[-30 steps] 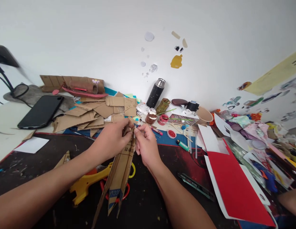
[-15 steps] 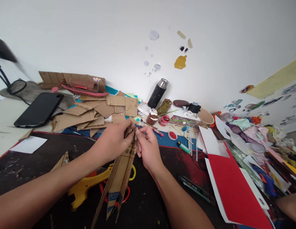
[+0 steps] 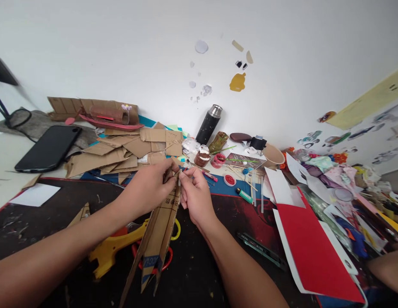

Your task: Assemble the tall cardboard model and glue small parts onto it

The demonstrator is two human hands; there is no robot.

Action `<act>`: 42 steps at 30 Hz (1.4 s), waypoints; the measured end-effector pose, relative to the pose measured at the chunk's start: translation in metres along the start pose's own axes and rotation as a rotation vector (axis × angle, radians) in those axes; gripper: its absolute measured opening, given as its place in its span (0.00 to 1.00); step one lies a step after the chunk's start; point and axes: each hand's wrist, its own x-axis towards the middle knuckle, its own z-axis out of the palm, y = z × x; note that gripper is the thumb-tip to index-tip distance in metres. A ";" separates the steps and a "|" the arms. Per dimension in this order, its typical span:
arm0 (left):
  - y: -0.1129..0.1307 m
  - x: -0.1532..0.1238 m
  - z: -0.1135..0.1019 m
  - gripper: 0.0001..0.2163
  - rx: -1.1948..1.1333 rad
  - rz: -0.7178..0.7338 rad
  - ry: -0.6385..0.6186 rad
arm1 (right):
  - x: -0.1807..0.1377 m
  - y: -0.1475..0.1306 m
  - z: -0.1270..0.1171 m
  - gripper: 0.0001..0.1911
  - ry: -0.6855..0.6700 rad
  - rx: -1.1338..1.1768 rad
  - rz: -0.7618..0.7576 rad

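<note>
A long folded cardboard strip (image 3: 160, 231) with printed marks slants from the table's near edge up to my hands. My left hand (image 3: 150, 188) pinches its top end from the left, fingers closed on it. My right hand (image 3: 195, 194) pinches the same end from the right, thumb and forefinger pressed together. Both hands meet at the strip's tip above the dark mat (image 3: 218, 201). Beneath the strip lie a yellow tool (image 3: 112, 250) and red-handled scissors (image 3: 154, 265).
Cardboard scraps (image 3: 122, 149) pile up behind my hands, with a black phone (image 3: 46, 147) at far left. A black flask (image 3: 208, 124), small paint pots (image 3: 218, 160), sticks and a green lighter (image 3: 244, 195) sit at the back. A red folder (image 3: 311, 248) and paper clutter fill the right.
My hands stay pinched on the strip's top end; only the view shifts slightly, up and then back.
</note>
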 end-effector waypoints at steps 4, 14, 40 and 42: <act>0.000 0.000 0.000 0.04 -0.003 0.011 0.004 | 0.000 0.000 0.001 0.21 0.002 -0.001 -0.005; 0.000 0.000 -0.001 0.04 0.003 -0.001 -0.001 | 0.000 -0.001 0.000 0.21 0.011 -0.013 0.003; 0.006 0.000 -0.005 0.06 0.015 0.004 -0.010 | -0.001 -0.004 0.000 0.20 0.000 -0.044 -0.015; 0.007 0.000 -0.006 0.07 0.016 0.002 -0.011 | -0.001 -0.005 0.000 0.20 -0.004 -0.040 -0.017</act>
